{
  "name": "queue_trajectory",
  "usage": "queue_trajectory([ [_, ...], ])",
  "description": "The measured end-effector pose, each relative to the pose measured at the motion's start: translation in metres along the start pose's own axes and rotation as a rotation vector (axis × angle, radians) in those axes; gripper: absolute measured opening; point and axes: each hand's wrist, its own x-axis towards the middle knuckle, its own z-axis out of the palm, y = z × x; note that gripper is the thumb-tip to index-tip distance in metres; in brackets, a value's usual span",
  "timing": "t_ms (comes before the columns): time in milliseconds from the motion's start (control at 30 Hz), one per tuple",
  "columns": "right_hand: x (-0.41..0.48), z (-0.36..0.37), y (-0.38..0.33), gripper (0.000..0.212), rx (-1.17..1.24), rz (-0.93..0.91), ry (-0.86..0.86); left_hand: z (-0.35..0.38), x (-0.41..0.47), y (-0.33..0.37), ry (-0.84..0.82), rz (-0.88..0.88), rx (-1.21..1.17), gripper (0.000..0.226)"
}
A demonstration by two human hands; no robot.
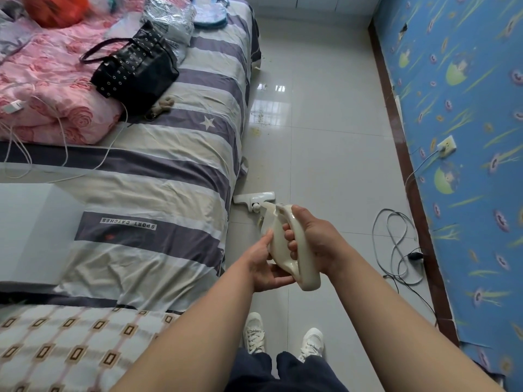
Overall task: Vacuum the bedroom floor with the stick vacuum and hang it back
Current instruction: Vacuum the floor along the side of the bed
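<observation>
A bed [169,154] with a striped sheet fills the left of the frame, its head end cut off by the edge, beside a glossy tiled floor [325,154] that runs between it and a blue patterned wall [467,108]. On the bed lie a pink quilt [48,89] and a studded black handbag [135,69]. A person stands at the bedside holding a cream stick vacuum [285,244]: the right hand [314,239] is wrapped tight around its loop handle, fingers curled through the loop, while the left hand [268,264] cups the body from below, fingers loosely bent against it. The hands and body hide most of the vacuum's tube; its white floor head [254,198] rests on the tiles just beside the bed's edge. A tangled cable [396,244] lies near the wall, its far ends hard to trace. Scattered crumbs [260,120] speckle the floor farther on. White sneakers [254,332] show below, the legs cut off.
</observation>
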Motion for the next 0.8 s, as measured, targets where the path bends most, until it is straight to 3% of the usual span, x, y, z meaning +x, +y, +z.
queue_trajectory([
  [800,-0.067,-0.082,0.054,0.044,-0.081,0.032,-0.061,0.036,0.004,-0.111,-0.033,-0.081,-0.064,0.059],
])
